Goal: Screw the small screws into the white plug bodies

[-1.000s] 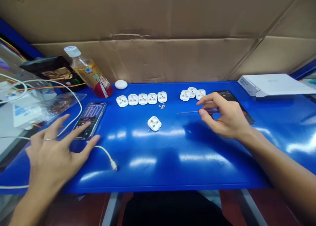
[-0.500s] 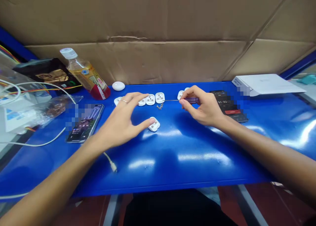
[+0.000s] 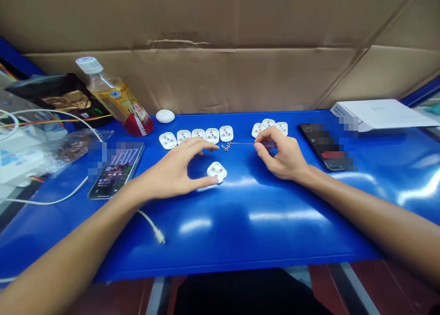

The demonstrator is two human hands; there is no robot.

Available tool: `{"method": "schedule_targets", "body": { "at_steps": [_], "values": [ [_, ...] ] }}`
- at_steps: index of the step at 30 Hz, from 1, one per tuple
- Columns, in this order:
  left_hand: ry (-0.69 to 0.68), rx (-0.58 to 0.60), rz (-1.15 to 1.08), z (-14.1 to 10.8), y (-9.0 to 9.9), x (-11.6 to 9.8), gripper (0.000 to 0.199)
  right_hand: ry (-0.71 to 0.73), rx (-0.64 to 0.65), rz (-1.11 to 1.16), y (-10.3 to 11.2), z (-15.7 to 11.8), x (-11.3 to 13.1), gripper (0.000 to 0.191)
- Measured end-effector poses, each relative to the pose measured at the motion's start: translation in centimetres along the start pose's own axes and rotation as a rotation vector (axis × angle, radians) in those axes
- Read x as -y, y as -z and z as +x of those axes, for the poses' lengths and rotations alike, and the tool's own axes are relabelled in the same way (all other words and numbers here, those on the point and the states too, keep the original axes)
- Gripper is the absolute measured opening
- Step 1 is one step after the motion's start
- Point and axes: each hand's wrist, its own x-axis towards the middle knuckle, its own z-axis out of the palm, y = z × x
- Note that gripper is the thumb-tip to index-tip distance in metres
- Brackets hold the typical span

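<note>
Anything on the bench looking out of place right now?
One white plug base sits askew, apart from the row of five plug bases, beside the left hand. A small spill of loose brass-coloured screws lies on the blue tabletop, right by the tip of the thin screwdriver in the right hand.

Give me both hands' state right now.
Left hand: open, empty, fingertips beside a white plug casing.
Right hand: closed, pinching a slim screwdriver.

A tilted bottle (image 3: 115, 97) and a phone (image 3: 106, 186) lie at the table's (image 3: 240, 232) left, another phone (image 3: 325, 147) and a white box (image 3: 381, 113) right.
</note>
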Motion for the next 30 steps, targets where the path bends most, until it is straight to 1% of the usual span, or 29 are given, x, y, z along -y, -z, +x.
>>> {"method": "schedule_targets", "body": {
  "at_steps": [2, 6, 9, 12, 14, 18, 21, 25, 28, 30],
  "values": [
    [-0.003, 0.031, 0.024, 0.0, 0.1, 0.3, 0.069, -0.004, -0.009, -0.013, -0.1, 0.0, -0.1, 0.005],
    [-0.034, 0.051, 0.056, 0.0, 0.0, 1.2, 0.071, -0.007, 0.0, -0.013, -0.2, 0.0, -0.2, 0.006],
    [-0.065, 0.055, 0.037, 0.1, -0.2, 1.4, 0.065, 0.001, 0.025, -0.014, -0.2, 0.1, -0.3, 0.004],
    [-0.085, 0.024, 0.009, 0.3, -0.7, 1.4, 0.051, 0.005, 0.035, -0.02, -0.1, 0.1, -0.3, 0.003],
    [-0.074, -0.013, -0.007, 0.4, -1.1, 1.2, 0.044, 0.004, 0.033, -0.019, -0.1, 0.1, -0.3, 0.003],
    [-0.018, -0.1, -0.02, 0.4, -2.0, 0.9, 0.042, 0.012, 0.02, -0.01, -0.1, 0.1, -0.2, 0.003],
    [0.02, -0.131, -0.016, 0.3, -2.4, 0.7, 0.042, 0.017, -0.008, -0.002, 0.0, 0.0, 0.0, 0.005],
    [0.044, -0.128, -0.043, 0.3, -2.4, 0.5, 0.047, 0.052, -0.074, 0.029, 0.9, -0.2, 1.3, 0.009],
    [0.041, -0.207, -0.114, 0.3, -2.2, 0.3, 0.05, 0.127, -0.123, 0.04, 1.8, -0.4, 3.1, 0.013],
    [0.018, -0.261, -0.183, 0.3, -2.1, 0.0, 0.046, 0.167, -0.133, 0.062, 2.3, -0.6, 4.3, 0.014]
  ]
}}
